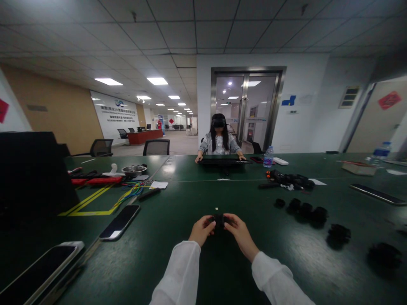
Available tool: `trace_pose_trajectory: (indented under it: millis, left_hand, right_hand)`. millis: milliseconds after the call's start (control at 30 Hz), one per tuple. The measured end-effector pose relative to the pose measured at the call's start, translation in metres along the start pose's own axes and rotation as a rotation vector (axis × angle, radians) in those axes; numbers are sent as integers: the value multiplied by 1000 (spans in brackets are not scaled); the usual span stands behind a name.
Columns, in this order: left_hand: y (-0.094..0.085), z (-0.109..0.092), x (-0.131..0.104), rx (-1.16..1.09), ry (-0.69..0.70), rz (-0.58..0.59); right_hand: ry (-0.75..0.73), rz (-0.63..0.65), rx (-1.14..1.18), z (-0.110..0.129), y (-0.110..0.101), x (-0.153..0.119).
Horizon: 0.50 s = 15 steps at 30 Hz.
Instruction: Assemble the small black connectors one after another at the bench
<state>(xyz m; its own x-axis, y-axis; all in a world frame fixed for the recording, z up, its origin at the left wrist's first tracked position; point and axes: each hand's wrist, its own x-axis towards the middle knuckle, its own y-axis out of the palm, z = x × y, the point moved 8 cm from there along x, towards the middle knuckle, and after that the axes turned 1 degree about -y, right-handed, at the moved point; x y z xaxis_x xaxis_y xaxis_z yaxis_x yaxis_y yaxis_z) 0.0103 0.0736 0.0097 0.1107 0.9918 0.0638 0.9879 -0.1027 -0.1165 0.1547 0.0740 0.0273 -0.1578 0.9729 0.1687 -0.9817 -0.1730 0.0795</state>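
Observation:
A small black part point(219, 220) is held between my two hands, just above the green table point(235, 271). My left hand point(202, 229) pinches its left side between thumb and fingers. On the right side, my right hand point(241, 234) grips it the same way. Its details are too dark to make out. A tiny white piece point(216, 209) lies on the table just beyond it. To the right, several black round parts point(305, 209) are spread in a slanting row.
Two phones point(120, 222) and a black screen point(34, 182) are on the left, near wires, red tools and a metal bowl point(134, 170). Across the table a person point(218, 142) holds a dark flat object point(224, 162). A bottle point(269, 156) and black gear point(291, 179) stand right.

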Motion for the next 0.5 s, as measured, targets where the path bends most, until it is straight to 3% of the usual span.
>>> trace_pose_trajectory:
  millis: [267, 500]
  left_hand:
    - [-2, -3, -2, 80, 9, -46]
    - [-10, -14, -5, 92, 95, -165]
  right_hand:
    - [-6, 91, 21, 4, 6, -3]
    - [27, 192, 5, 9, 16, -8]
